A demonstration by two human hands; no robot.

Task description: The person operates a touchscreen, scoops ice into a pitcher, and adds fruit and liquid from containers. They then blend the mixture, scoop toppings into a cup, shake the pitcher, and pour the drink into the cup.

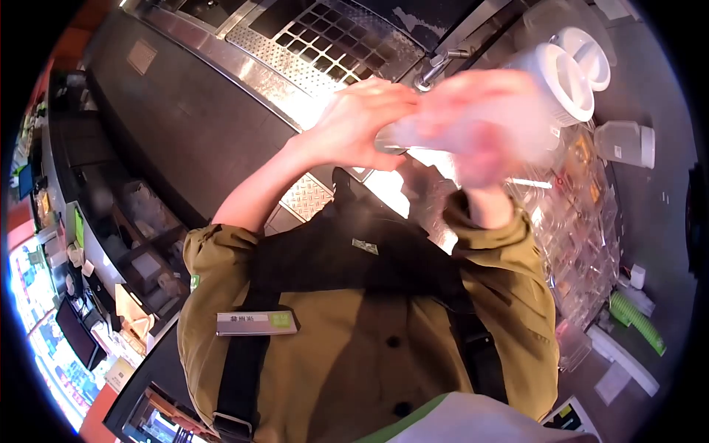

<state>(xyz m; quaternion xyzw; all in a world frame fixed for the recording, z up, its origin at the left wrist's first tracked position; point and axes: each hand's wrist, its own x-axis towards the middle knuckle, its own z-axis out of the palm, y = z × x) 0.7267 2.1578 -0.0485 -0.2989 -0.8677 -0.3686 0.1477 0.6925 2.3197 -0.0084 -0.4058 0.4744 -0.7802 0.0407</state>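
Your big pile of clear plastic point(576, 229) sits on the right. Your blurry, see-through container point(436, 136) is between your hands. Your right hand point(480, 111) wraps around it; your left hand point(362, 122) curves open at its end.

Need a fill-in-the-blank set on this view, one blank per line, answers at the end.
1. The right hand grips a blurred translucent object, one end of it close to the ____ hand.
2. Over the olive-brown shirt the person wears a black ____.
3. The two round container lids at upper right are ____ in colour.
4. The ridged, curved item at lower right is ____ in colour.

Missing words: left; apron; white; green.
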